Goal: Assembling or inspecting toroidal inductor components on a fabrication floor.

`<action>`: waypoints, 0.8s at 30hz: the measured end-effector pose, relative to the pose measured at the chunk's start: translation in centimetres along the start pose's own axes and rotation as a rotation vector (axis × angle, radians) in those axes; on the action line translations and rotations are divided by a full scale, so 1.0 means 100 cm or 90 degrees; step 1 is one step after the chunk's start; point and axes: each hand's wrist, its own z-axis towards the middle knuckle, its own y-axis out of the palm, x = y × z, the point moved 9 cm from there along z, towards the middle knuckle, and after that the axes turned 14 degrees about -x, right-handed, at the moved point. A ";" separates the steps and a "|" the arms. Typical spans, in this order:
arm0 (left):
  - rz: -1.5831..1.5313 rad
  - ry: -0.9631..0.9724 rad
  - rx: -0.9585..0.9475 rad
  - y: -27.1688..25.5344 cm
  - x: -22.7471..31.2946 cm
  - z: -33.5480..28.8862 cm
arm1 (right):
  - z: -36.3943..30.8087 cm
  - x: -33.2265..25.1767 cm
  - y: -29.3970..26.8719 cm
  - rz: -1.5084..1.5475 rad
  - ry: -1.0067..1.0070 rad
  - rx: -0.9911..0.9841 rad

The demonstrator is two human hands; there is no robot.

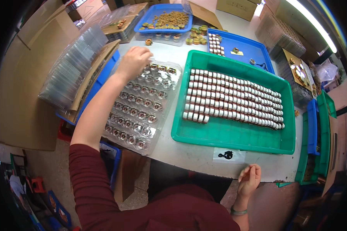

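My left hand (135, 61) reaches over the far end of a clear plastic blister tray (164, 115). Its fingers are bent down and closed, and whatever they pinch is hidden. Rows of small round metallic parts (137, 112) sit in the tray's pockets. My right hand (250, 179) is held at the table's front edge with fingers curled together and nothing visible in them. Close by it is a green plastic bin (235, 143), holding packed rows of small white-topped cylinders with dark reddish bands (227, 102).
A blue tray of small brass-coloured parts (142, 27) stands at the back. Another blue tray (241, 41) holds more white-topped pieces. Stacked clear trays (71, 73) lean at left beside cardboard. A small label with a black mark (228, 155) lies before the green bin. More bins (312, 127) stand right.
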 end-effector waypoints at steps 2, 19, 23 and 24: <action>-0.092 0.068 0.010 -0.015 0.053 0.013 | 0.001 0.004 -0.003 -0.030 0.015 0.028; 0.021 0.442 -0.179 0.007 0.271 0.002 | 0.004 0.004 0.000 0.025 0.021 -0.051; -0.003 0.424 -0.215 0.008 0.270 0.002 | 0.005 0.003 0.004 0.029 0.021 -0.094; -0.004 0.428 -0.214 0.005 0.270 0.003 | 0.006 0.002 0.006 0.029 0.019 -0.090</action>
